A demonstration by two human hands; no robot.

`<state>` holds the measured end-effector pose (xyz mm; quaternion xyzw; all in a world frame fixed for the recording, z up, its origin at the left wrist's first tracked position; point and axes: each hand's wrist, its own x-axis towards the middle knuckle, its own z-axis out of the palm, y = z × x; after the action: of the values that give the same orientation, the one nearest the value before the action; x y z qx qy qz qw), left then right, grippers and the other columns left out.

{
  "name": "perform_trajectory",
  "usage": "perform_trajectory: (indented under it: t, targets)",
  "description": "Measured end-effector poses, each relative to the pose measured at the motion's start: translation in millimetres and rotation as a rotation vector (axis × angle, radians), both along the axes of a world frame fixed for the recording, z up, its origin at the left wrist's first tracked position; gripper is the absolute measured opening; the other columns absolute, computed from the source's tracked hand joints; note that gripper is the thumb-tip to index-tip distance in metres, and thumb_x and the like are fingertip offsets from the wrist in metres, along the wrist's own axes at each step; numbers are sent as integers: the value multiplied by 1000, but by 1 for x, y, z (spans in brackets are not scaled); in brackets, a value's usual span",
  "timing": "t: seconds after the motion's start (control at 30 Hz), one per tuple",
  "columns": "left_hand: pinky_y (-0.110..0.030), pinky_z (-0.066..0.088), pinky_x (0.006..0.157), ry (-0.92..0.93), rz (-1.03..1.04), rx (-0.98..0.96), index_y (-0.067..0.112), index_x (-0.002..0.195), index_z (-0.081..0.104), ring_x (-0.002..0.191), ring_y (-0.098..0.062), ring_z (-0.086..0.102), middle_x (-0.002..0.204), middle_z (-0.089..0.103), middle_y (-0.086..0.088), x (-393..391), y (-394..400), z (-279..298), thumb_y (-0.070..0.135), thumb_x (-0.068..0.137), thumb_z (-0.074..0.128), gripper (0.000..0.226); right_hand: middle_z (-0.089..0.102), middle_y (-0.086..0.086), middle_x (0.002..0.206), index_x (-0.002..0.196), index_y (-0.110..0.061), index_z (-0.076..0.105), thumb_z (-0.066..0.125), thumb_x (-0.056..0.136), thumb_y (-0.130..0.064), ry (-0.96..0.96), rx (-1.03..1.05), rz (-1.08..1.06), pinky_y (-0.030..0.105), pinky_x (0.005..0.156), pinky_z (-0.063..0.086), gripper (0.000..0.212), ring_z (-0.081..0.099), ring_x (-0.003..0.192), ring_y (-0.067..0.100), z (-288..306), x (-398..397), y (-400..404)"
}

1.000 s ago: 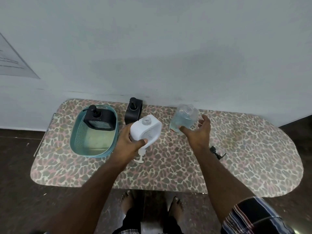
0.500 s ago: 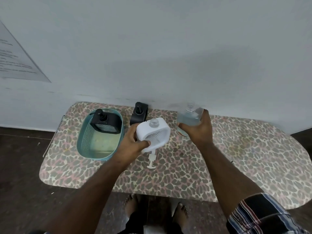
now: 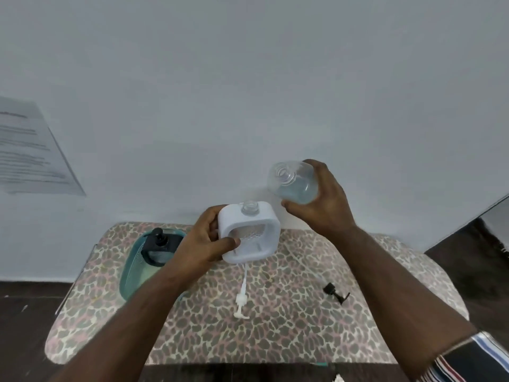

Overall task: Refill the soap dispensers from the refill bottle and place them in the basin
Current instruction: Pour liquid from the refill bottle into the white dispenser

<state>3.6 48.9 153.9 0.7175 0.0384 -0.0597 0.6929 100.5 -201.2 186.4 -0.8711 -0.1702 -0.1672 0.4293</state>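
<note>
My left hand (image 3: 203, 244) grips a white square soap dispenser (image 3: 254, 232) above the table, its neck open at the top. My right hand (image 3: 322, 199) holds the clear refill bottle (image 3: 294, 181) with bluish liquid, raised and tilted, its open mouth pointing left above the dispenser. The white pump (image 3: 241, 301) lies on the table below the dispenser. A black-pump dispenser (image 3: 158, 248) stands in the teal basin (image 3: 129, 274) at the left, partly hidden by my left arm.
A black cap (image 3: 336, 293) lies on the leopard-print table (image 3: 275, 326) to the right, under my right forearm. A grey wall rises just behind the table, with a sheet of paper (image 3: 30, 150) on it at left. Dark floor surrounds the table.
My right hand took the refill bottle off the table, lifted it and tilted it toward the white dispenser. My left hand raised the dispenser. The second black dispenser is hidden now.
</note>
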Motion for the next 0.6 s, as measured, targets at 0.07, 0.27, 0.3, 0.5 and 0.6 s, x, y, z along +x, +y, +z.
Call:
perform_trajectory:
  t: [0.07,0.27,0.3,0.5,0.6]
  targets:
    - [-43,64,76,-43,-13,5,32,128,58,106,-25,72,118,72,-3,-1,-1,13,2,89,73,52,60,-14,123,132,-24,53,91,65,-20,-48,-31,-1,19,88,44,76,56,108,9,17,-3,-3]
    - [-34,64,74,-142,-31,2,27,129,58,99,-16,75,113,76,1,-3,-5,53,-6,92,68,51,57,-12,125,134,-14,56,92,65,-21,-279,-143,-6,26,96,39,79,52,111,10,54,-8,-7]
    - [-34,64,74,-157,-37,3,27,129,59,100,-16,75,113,77,2,-4,-5,59,-6,91,68,51,61,-7,126,134,-13,57,92,65,-23,-310,-161,-8,24,96,38,79,52,111,11,58,-9,-8]
    - [-31,62,76,-242,-71,2,29,131,59,103,-16,75,117,77,3,-9,-6,84,0,87,76,55,67,6,124,132,-22,50,85,66,-32,-445,-204,0,33,96,42,76,53,110,15,79,-8,-9]
    - [-35,63,81,-270,-67,3,30,132,59,106,-17,75,119,76,3,-11,-6,91,13,77,74,59,68,8,124,130,-25,47,87,65,-28,-506,-206,-2,33,98,41,77,54,112,16,87,-8,-10]
